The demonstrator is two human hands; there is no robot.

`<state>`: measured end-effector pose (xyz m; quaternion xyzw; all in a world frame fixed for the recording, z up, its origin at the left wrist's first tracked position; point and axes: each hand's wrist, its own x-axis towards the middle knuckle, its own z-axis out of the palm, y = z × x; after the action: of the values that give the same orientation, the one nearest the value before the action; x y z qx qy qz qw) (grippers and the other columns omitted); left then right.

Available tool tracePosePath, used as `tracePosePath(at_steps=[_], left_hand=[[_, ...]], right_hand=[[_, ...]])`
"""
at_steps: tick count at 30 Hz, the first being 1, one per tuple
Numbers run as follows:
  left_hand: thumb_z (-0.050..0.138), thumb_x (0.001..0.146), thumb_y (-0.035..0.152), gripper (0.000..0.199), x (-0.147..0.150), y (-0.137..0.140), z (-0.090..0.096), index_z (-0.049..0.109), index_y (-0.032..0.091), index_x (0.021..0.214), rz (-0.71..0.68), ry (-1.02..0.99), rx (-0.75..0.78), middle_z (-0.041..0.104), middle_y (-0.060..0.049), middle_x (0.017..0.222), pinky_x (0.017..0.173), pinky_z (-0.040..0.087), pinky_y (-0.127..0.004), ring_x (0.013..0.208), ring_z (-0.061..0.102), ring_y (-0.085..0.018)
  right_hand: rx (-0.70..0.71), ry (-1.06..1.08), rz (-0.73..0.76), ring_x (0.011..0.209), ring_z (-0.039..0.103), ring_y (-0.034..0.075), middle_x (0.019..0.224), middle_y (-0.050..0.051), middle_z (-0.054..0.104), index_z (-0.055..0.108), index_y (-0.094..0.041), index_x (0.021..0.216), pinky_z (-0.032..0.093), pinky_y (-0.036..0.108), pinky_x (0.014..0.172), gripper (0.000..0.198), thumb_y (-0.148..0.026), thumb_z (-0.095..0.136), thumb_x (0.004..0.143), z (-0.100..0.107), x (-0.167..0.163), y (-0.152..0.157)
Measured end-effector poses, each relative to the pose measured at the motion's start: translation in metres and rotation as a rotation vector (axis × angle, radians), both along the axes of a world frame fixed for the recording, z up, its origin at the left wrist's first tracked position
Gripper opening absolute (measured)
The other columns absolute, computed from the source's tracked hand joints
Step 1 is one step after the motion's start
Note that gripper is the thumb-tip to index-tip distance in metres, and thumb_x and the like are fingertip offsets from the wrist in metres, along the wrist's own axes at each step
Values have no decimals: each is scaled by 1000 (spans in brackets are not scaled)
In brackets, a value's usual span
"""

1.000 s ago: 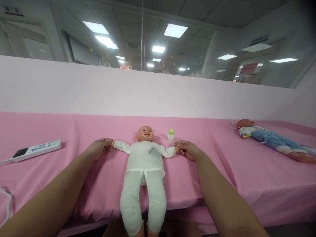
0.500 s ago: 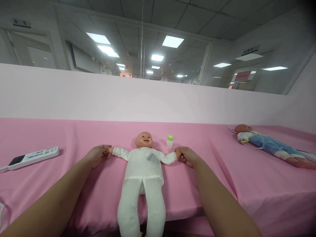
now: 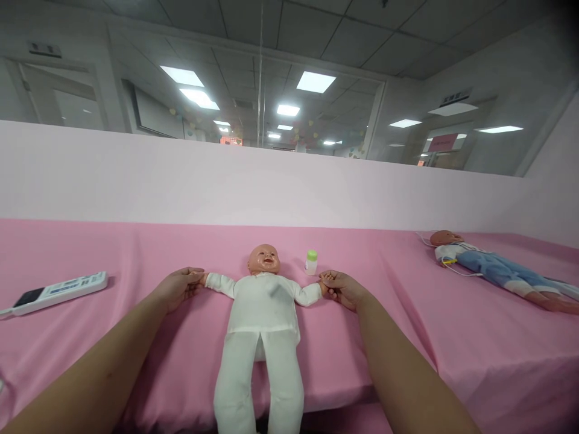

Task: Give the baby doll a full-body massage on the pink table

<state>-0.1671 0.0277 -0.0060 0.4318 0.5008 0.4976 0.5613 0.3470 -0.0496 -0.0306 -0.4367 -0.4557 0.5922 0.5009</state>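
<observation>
A baby doll [image 3: 263, 307] in a white top and white trousers lies face up, its head toward the wall and its arms stretched out sideways. My left hand [image 3: 180, 288] is closed around the doll's hand on the left side. On the other side my right hand [image 3: 344, 289] grips the doll's other hand between thumb and fingers. Just beyond that arm, beside the doll's head, stands a small bottle [image 3: 311, 263] with a green cap. The doll's feet are cut off by the lower edge of the view.
Pink cloth [image 3: 172, 247] covers the table. A white handheld device with a dark screen [image 3: 58, 293] lies at the left. Far right, a second doll [image 3: 497, 268] in blue trousers lies with thin white tubing around it. A low white wall [image 3: 271, 187] with glass above runs behind.
The whole view has shifted slightly, with things sitting a little lower in the picture. Both hands keep their hold, and the doll's arms remain spread.
</observation>
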Motion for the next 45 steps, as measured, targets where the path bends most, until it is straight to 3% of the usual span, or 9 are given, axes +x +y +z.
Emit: tracePosePath(at_steps=[8, 13, 19, 27, 32, 37, 41, 45], left_hand=[[83, 80, 26, 17, 3, -4, 1, 73, 14, 86, 33, 11, 3, 67, -4, 78, 58, 58, -22, 65, 64, -14], [85, 78, 33, 24, 2, -2, -2, 74, 15, 88, 24, 26, 10, 65, -3, 74, 56, 56, -22, 59, 62, -13], [73, 82, 17, 14, 6, -6, 3, 75, 14, 96, 80, 32, -17, 73, -11, 89, 61, 60, -25, 70, 70, -18], [72, 77, 5, 29, 5, -11, 7, 74, 13, 105, 41, -17, -37, 75, -15, 101, 72, 64, -28, 81, 74, -20], [83, 72, 12, 25, 3, -14, 8, 76, 15, 96, 7, -6, -11, 75, -11, 90, 67, 61, -25, 75, 71, -18], [89, 71, 28, 26, 1, -12, 4, 74, 15, 87, -22, 24, 18, 69, -5, 78, 58, 54, -21, 63, 61, -13], [90, 70, 41, 34, 0, -9, 0, 72, 15, 83, 2, 28, 20, 64, -1, 72, 55, 51, -21, 58, 55, -11], [85, 75, 34, 30, 0, -6, -2, 73, 14, 94, 37, 26, 2, 66, -2, 76, 59, 53, -22, 61, 58, -12]], right_hand=[[-21, -115, -81, 50, 31, 7, 60, -6, 47, 56, -20, 76, 24, 21, 48, 42, -52, 83, 76, -1, -5, 1], [-40, -135, -121, 50, 30, 7, 60, -6, 45, 58, -20, 76, 24, 22, 47, 36, -51, 74, 83, 0, -8, 1], [-80, -113, -180, 52, 36, 9, 67, -1, 51, 69, -19, 85, 28, 21, 46, 24, -42, 74, 85, -7, -6, 8], [-19, 5, -50, 59, 42, 10, 80, 4, 64, 77, -20, 98, 37, 23, 52, 28, -33, 83, 75, -5, -4, 5], [-15, 8, -17, 57, 40, 9, 78, 2, 64, 73, -20, 90, 33, 22, 53, 27, -32, 88, 70, -3, -5, 3], [-16, -37, -36, 51, 34, 7, 61, -4, 49, 59, -19, 72, 25, 22, 50, 36, -40, 87, 73, -7, -6, 5], [-9, -92, -65, 48, 30, 6, 58, -7, 46, 57, -20, 75, 21, 22, 48, 39, -50, 82, 77, -12, -5, 9], [-29, -131, -130, 48, 32, 6, 60, -6, 50, 64, -18, 80, 23, 22, 48, 34, -50, 76, 80, -11, -8, 9]])
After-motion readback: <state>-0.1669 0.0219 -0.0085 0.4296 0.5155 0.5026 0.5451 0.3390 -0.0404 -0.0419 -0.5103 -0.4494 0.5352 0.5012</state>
